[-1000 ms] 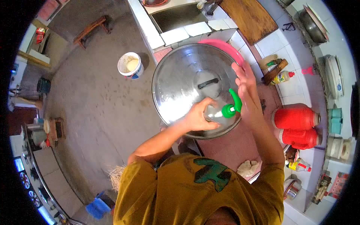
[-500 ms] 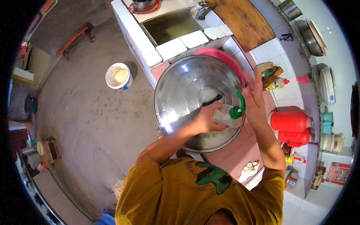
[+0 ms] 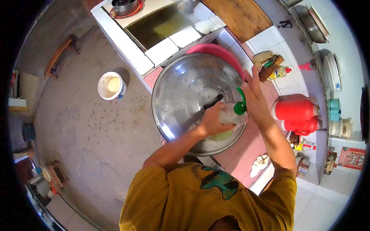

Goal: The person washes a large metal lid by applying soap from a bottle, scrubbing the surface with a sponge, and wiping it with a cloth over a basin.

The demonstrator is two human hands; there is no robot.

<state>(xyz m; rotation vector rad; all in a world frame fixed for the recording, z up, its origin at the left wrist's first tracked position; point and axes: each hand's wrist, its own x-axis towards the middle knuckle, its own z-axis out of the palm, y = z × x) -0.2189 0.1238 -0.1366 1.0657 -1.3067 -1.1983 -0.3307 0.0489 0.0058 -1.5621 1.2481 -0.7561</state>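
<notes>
My left hand point(image 3: 214, 121) is wrapped round a clear pump bottle point(image 3: 231, 114) with a green cap, tilted over a large round metal lid point(image 3: 181, 84). My right hand point(image 3: 256, 98) has its fingers stretched out and its palm against the green pump head point(image 3: 241, 96), which sits low against the cap. The nozzle points over the lid, and a faint thin streak shows at its tip. Beside my left hand, the lid's black handle point(image 3: 212, 101) is partly covered. A pale green patch point(image 3: 221, 135) shows below the bottle; I cannot tell whether it is a reflection.
Behind the lid is a pink basin point(image 3: 221, 54), near a tiled sink point(image 3: 169, 43) holding water. Two red thermos flasks point(image 3: 295, 110) stand at the right, below a yellow-labelled bottle point(image 3: 278, 73). A white cloth point(image 3: 259, 165) lies on the pink counter. A white bucket point(image 3: 112, 86) stands on the floor.
The view has shifted slightly. My right hand has pushed the pump head down; its white stem, visible before, no longer shows. My left hand still holds the bottle.
</notes>
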